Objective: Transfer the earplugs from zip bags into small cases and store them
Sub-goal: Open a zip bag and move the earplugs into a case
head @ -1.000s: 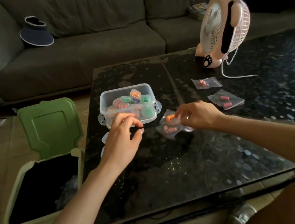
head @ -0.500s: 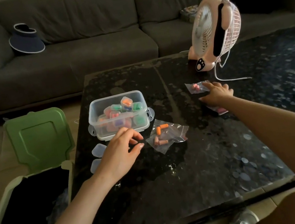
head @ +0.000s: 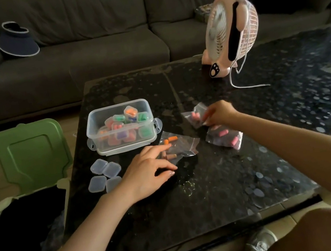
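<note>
Your left hand [head: 149, 170] lies loosely spread and holds nothing, its fingertips [head: 168, 145] resting on the orange-plug zip bag [head: 183, 147]. Your right hand [head: 219, 113] has its fingers curled, pinching the far pink-plug bag [head: 193, 114] by its near edge. A second pink-plug bag [head: 225, 138] lies just on the near side of that wrist. The orange-plug zip bag lies flat between your hands, its long axis running left to right, just near-right of the storage box [head: 120, 126]. The empty small cases [head: 105, 172] sit just left of your left hand, so that hand looks the better placed to fetch one.
</note>
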`<state>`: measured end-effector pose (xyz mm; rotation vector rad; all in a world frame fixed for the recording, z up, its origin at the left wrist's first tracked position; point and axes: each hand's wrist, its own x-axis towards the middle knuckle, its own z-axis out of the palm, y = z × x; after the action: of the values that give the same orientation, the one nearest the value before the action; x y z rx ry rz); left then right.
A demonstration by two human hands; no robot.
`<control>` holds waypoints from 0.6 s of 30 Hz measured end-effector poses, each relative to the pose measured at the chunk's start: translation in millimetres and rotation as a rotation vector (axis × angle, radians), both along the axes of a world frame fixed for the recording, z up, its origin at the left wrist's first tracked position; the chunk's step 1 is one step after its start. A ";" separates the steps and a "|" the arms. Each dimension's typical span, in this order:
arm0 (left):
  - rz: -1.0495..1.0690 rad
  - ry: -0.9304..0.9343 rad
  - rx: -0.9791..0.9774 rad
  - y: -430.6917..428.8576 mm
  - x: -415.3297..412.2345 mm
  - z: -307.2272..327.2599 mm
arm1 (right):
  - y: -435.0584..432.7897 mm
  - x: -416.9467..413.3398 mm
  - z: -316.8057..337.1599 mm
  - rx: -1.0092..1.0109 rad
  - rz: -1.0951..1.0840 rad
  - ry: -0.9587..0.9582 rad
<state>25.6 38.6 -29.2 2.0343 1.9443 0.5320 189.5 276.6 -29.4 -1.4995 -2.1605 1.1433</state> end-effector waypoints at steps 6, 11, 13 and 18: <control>-0.015 0.214 -0.084 1.2 3.7 -9.8 | -12.5 2.0 13.0 0.169 0.052 0.028; 0.044 0.086 0.018 -0.1 1.5 -3.5 | 2.2 -2.1 -1.2 0.219 0.087 -0.179; 0.112 0.025 0.070 -0.1 0.3 -1.4 | -2.3 -8.1 -6.0 0.265 0.165 -0.298; 0.248 -0.050 0.119 -1.7 -4.4 -2.1 | -23.0 -19.7 -6.6 0.317 0.334 -0.227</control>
<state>21.3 36.9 -31.3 1.8356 2.1965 0.7635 169.7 253.6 -36.0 -1.2094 -2.6717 0.6921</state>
